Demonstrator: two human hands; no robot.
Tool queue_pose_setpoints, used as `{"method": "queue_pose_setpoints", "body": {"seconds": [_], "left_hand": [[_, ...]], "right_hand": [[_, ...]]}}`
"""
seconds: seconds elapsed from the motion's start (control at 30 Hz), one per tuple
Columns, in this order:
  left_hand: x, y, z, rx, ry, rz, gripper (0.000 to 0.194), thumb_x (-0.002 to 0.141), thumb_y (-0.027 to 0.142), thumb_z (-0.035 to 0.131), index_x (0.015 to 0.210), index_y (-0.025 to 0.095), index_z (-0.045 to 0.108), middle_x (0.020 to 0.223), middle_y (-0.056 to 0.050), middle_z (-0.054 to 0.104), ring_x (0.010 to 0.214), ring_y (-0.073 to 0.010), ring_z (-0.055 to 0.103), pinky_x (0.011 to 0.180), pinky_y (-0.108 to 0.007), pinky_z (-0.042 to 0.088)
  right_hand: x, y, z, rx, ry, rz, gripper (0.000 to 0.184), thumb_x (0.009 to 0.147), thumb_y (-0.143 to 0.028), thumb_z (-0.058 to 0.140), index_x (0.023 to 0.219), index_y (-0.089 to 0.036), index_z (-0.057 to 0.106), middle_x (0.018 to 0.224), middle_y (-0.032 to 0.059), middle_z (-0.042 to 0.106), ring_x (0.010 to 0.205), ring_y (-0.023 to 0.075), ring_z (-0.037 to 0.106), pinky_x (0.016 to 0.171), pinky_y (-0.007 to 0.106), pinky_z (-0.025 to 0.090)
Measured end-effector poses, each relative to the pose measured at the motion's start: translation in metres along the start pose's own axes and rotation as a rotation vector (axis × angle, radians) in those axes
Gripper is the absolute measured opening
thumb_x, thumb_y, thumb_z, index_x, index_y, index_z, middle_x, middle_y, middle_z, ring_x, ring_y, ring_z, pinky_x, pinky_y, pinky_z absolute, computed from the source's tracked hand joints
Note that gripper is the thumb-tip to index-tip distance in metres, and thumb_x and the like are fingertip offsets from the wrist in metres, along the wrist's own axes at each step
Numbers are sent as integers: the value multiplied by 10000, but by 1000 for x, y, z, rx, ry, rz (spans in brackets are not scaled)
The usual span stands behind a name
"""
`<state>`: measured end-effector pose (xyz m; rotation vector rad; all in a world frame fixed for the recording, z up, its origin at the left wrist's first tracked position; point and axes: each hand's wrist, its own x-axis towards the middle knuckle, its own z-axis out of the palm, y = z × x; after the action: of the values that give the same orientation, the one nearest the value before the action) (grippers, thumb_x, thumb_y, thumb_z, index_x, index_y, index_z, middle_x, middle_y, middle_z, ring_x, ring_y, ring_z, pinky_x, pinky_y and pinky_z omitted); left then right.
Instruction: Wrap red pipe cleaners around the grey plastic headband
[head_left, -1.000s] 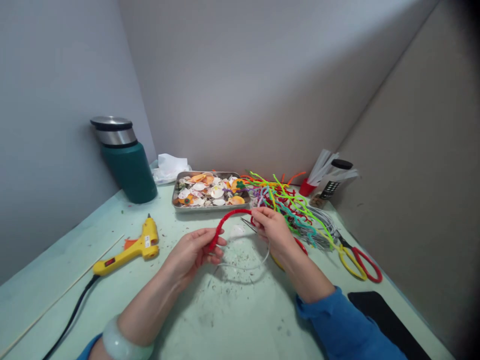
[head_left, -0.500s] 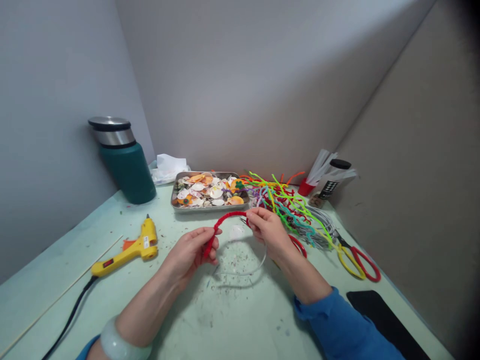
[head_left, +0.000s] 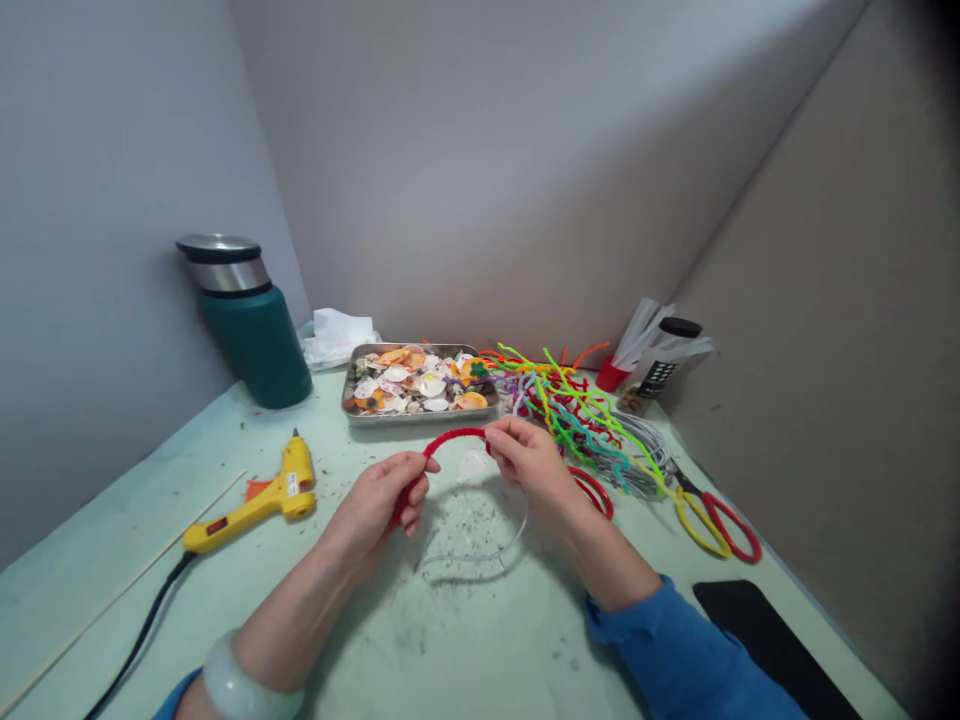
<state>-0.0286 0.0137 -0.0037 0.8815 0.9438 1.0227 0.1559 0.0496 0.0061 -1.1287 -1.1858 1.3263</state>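
A clear hoop partly wrapped in red pipe cleaner point(head_left: 454, 436) is held above the pale green table point(head_left: 465, 640). My left hand point(head_left: 375, 505) is closed round its red left side. My right hand point(head_left: 529, 458) pinches the far end of the red wrap at the top of the arc. The bare clear part of the hoop point(head_left: 491, 548) curves down under my right hand, just over the table.
A yellow glue gun point(head_left: 259, 497) with a black cord lies left. A metal tray of shells point(head_left: 420, 382), a green flask point(head_left: 247, 322) and a heap of coloured pipe cleaners point(head_left: 577, 405) stand behind. Red-and-yellow scissors point(head_left: 712, 515) and a black phone point(head_left: 772, 650) lie right.
Both hands have shifted slightly left and my left hand has slid down the red side. The hoop has turned a little with them.
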Motion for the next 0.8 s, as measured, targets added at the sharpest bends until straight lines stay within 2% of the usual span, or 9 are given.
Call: {"method": "queue_pose_setpoints", "body": {"seconds": [0.2, 0.43, 0.53, 0.7, 0.8], "left_hand": [[0, 2, 3, 15, 19, -13, 349, 767, 443, 627, 919, 129, 624, 537, 59, 455, 398, -69, 360, 388, -209, 355], [-1, 3, 4, 21, -7, -43, 339, 802, 425, 593, 964, 127, 611, 547, 64, 443, 393, -66, 348, 389, -216, 364], [-1, 2, 4, 47, -28, -41, 290, 823, 426, 564, 914, 153, 600, 554, 62, 442, 399, -69, 345, 395, -217, 371], [-2, 1, 6, 119, -62, -65, 329, 831, 440, 545, 645, 174, 490, 515, 59, 408, 390, -58, 313, 382, -197, 325], [-4, 3, 6, 137, -56, -88, 290, 808, 431, 579, 694, 175, 507, 524, 71, 397, 376, -42, 238, 349, -180, 243]], "right_hand": [[-1, -1, 1, -15, -10, -1, 266, 685, -409, 657, 691, -171, 538, 496, -80, 401, 400, 50, 256, 376, 206, 152], [-1, 0, 3, -55, -51, -7, 247, 687, -404, 649, 700, -174, 557, 477, -82, 395, 397, 55, 242, 388, 214, 163], [-4, -1, 5, -104, -91, -12, 240, 714, -403, 628, 700, -176, 551, 488, -80, 389, 416, 62, 260, 401, 213, 182], [-10, 0, 10, -282, -260, -96, 191, 763, -345, 590, 717, -160, 593, 544, -55, 442, 493, 79, 345, 456, 210, 255], [-13, 1, 13, -331, -299, -122, 168, 786, -311, 571, 740, -153, 607, 577, -43, 477, 514, 78, 376, 467, 202, 283]]}}
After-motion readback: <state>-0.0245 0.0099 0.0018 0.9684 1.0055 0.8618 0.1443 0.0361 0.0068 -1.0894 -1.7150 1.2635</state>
